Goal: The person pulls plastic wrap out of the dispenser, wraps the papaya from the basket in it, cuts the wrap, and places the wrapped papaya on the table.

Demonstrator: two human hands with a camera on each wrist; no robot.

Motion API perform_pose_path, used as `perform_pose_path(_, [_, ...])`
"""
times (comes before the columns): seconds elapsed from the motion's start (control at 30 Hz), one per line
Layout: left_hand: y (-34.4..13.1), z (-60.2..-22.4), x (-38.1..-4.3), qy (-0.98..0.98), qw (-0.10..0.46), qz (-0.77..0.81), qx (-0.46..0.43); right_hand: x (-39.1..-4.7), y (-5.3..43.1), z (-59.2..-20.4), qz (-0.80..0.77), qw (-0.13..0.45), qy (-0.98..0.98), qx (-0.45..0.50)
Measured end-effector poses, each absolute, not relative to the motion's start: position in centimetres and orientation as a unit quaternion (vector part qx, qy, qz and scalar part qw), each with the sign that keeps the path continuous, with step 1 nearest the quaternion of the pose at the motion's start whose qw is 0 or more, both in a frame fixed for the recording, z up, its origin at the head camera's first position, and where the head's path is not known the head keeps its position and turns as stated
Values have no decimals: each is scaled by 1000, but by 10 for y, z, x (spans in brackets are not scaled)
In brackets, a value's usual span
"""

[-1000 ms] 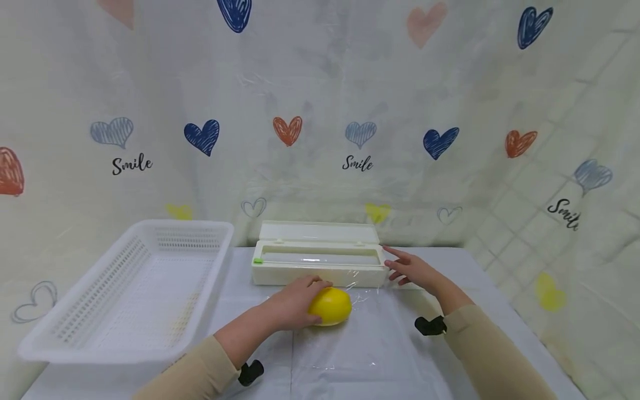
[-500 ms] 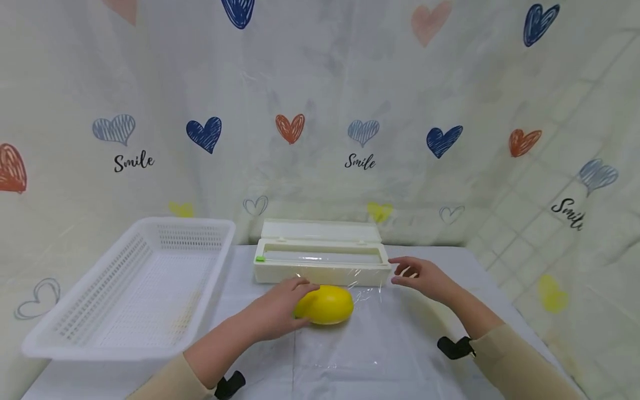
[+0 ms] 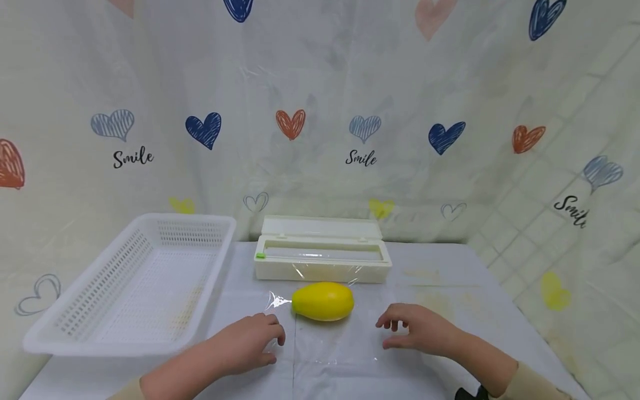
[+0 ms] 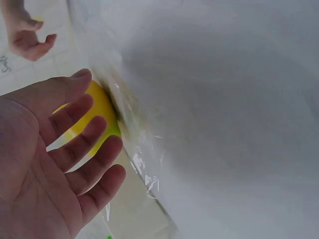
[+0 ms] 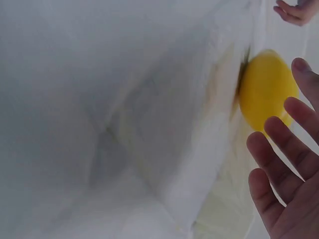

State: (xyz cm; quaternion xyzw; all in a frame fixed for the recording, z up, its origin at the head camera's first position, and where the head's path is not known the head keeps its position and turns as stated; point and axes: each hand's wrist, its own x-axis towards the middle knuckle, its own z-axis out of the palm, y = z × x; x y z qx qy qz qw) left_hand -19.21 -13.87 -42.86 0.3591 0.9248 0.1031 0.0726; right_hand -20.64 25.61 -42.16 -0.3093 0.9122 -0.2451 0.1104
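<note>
A smooth yellow oval fruit with a green tip at its left end lies in front of the cling film dispenser. A sheet of clear cling film comes out of the dispenser over its front and spreads on the table around the fruit. My left hand hovers to the fruit's lower left, fingers loosely bent, holding nothing. On the right side, my right hand is apart from the fruit with relaxed fingers. In the right wrist view the fruit shows beyond the spread fingers.
The dispenser's lid is raised at the back, with a small green cutter at its left. A white perforated plastic basket stands on the left. A white curtain with printed hearts hangs behind the table.
My left hand has let go of the fruit and drawn back left and nearer. My right hand has come back from the dispenser's right end toward me. The fruit stays near the dispenser.
</note>
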Motion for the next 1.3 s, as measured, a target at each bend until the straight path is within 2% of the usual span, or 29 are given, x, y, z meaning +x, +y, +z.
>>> perform_pose_path(0.13, [-142,-432,-191,926,76,89,358,-194,246,-431,-194,116,905,-360])
perform_pose_path(0.3, [-145,-438,-194,928,67,64,361,-190,243,-447,-143,50,883,-443])
perform_pose_path(0.4, [-146,-441,-196,928,66,61,362,-190,244,-452,-125,28,878,-461])
perform_pose_path(0.57, [-149,-446,-198,928,75,70,357,-189,244,-455,-109,45,883,-454])
perform_pose_path(0.7, [-150,-449,-198,926,55,67,368,-188,243,-456,-100,52,886,-449])
perform_pose_path(0.87, [-152,-453,-198,917,5,69,393,-189,243,-458,-95,28,883,-459])
perform_pose_path(1.03, [-153,-456,-197,919,-6,80,386,-187,241,-459,-93,4,883,-460])
perform_pose_path(1.3, [-154,-451,-193,932,17,157,327,-185,241,-448,-141,59,910,-384])
